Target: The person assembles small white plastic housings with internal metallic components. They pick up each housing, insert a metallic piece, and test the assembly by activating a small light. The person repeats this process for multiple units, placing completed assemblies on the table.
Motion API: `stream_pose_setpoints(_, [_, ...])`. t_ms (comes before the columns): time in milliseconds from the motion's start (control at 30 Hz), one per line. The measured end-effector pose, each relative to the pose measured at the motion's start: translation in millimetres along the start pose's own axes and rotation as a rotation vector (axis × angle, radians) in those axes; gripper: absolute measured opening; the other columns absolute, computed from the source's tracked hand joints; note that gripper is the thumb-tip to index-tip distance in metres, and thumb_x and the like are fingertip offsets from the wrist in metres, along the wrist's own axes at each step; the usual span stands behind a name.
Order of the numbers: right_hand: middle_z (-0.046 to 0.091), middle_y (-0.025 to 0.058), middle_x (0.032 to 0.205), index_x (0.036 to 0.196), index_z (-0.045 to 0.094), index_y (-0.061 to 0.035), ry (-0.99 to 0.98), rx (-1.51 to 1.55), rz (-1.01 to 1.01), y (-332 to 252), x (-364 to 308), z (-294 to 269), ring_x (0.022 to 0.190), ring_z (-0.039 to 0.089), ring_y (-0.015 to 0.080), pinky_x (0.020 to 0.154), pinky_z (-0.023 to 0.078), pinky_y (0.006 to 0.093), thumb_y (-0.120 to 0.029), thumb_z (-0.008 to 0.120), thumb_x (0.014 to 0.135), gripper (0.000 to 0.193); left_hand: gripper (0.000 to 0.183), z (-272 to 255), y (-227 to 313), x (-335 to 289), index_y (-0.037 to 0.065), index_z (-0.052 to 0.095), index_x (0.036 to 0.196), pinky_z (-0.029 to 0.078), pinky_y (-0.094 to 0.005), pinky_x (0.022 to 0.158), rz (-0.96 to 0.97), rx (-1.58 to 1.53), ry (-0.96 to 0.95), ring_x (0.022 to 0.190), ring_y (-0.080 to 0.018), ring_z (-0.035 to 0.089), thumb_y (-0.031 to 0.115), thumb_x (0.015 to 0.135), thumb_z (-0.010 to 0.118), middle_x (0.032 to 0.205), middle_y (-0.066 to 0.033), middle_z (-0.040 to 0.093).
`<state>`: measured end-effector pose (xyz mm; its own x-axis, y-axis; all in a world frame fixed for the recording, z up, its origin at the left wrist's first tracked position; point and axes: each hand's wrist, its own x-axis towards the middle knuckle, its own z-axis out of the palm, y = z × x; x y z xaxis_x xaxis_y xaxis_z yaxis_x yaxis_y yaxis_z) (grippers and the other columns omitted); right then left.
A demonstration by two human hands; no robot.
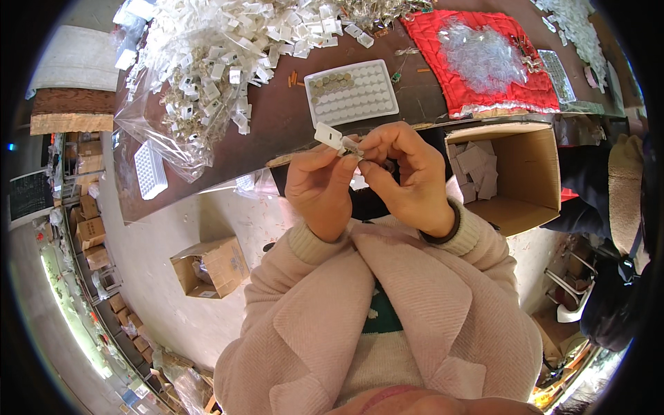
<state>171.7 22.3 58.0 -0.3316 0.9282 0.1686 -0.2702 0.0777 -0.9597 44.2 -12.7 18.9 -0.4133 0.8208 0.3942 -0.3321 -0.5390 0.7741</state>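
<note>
Both hands meet above the table's near edge. My left hand [321, 185] pinches a small white plastic housing [328, 135] with a dark slot between thumb and fingers. My right hand [413, 178] is closed at its other end, with thumb and forefinger on a small clear part [351, 146] touching the housing. The fingertips hide how the two join. Just beyond lies a white tray [377, 90] of round pockets, with several small coin-like discs [330, 83] in its left rows.
A heap of white plastic housings [238, 28] covers the far left of the brown table [277, 114], partly on clear film. Clear pieces [482, 55] lie on a red cloth [432, 41] at far right. An open carton [522, 173] stands at right, another carton [225, 266] on the floor.
</note>
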Motion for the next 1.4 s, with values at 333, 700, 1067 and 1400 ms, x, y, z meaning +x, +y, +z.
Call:
stream_pose_setpoints(333, [0.064,0.0027,0.094,0.11,0.058,-0.0002,-0.05,-0.237,-0.021,-13.4,7.1,-0.4,0.085,0.06,0.0058,0.077,0.048,0.0217,0.012,0.063,0.087,0.027,0.024,-2.7,0.5,2.8,0.002,0.056,0.112,0.056,-0.0345,0.092,-0.041,-0.012,0.036,0.106,-0.0231,0.067,-0.008,0.092,0.066,0.115,-0.02,0.068])
stream_pose_setpoints(700, [0.072,0.0043,0.091,0.106,0.063,-0.0018,-0.114,0.122,0.229,6.0,28.6,-7.8,0.085,0.066,0.0099,0.075,0.05,0.0262,0.001,0.075,0.083,0.026,0.02,-14.2,-3.1,11.9,0.003,0.054,0.112,0.055,-0.0312,0.082,-0.237,-0.287,0.067,0.094,-0.0174,0.065,-0.003,0.095,0.065,0.113,-0.0181,0.069])
stream_pose_setpoints(1067, [0.072,0.012,0.106,0.11,0.074,-0.007,-0.041,-0.614,-0.242,12.9,54.5,-14.3,0.084,0.069,0.031,0.073,0.055,0.0362,0.001,0.073,0.081,0.03,0.02,-33.4,-11.1,31.5,0.002,0.054,0.116,0.055,-0.0365,0.091,-0.352,-0.207,0.157,0.097,-0.0238,0.069,0.002,0.098,0.062,0.112,-0.0158,0.069])
stream_pose_setpoints(1400, [0.07,0.0094,0.09,0.103,0.074,-0.0113,0.047,-1.253,-0.31,57.3,99.3,-4.3,0.075,0.069,0.0312,0.065,0.055,0.0392,-0.009,0.071,0.087,0.016,0.021,-52.6,-13.6,38.8,0.003,0.055,0.121,0.058,-0.039,0.083,-0.515,-0.322,0.157,0.086,-0.0205,0.069,0.011,0.102,0.059,0.117,-0.0187,0.069])
